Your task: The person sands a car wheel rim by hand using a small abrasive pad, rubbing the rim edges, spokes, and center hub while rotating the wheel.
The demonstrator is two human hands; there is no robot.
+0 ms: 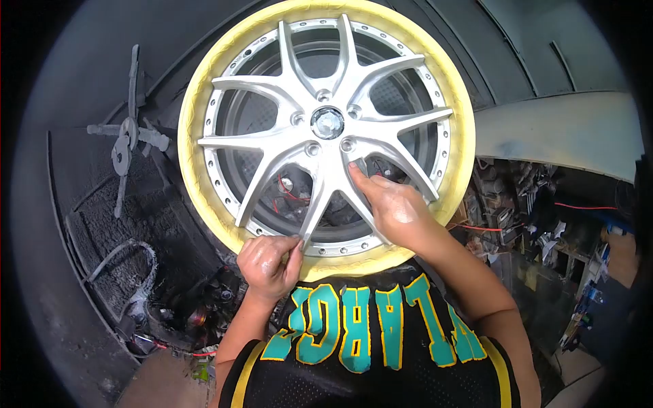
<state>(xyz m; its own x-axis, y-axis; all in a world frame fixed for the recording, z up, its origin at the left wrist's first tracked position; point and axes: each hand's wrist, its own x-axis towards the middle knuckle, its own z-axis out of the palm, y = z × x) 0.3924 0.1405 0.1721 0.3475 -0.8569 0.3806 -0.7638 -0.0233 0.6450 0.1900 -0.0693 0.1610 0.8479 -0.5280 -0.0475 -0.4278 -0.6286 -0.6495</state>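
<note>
A silver multi-spoke alloy wheel (pixel 333 170) faces me, its outer edge wrapped in yellow masking tape (pixel 464 136). In its middle sits a faceted, shiny centre cap (pixel 328 123), ringed by lug holes. My right hand (pixel 400 212) lies over the lower right spokes, index finger stretched out with its tip on a spoke just below a lug hole. Its other fingers curl underneath and are partly hidden. My left hand (pixel 269 264) is closed at the lower left of the taped edge, thumb against the end of a lower spoke. What its fingers hold, if anything, is hidden.
On the left stands a grey-coated cross-shaped metal stand (pixel 128 132). A pale curved panel (pixel 537 136) extends to the right, above cluttered shelves (pixel 537 231). A red cord (pixel 479 228) runs there. Below left lies a dusty hose (pixel 146 262).
</note>
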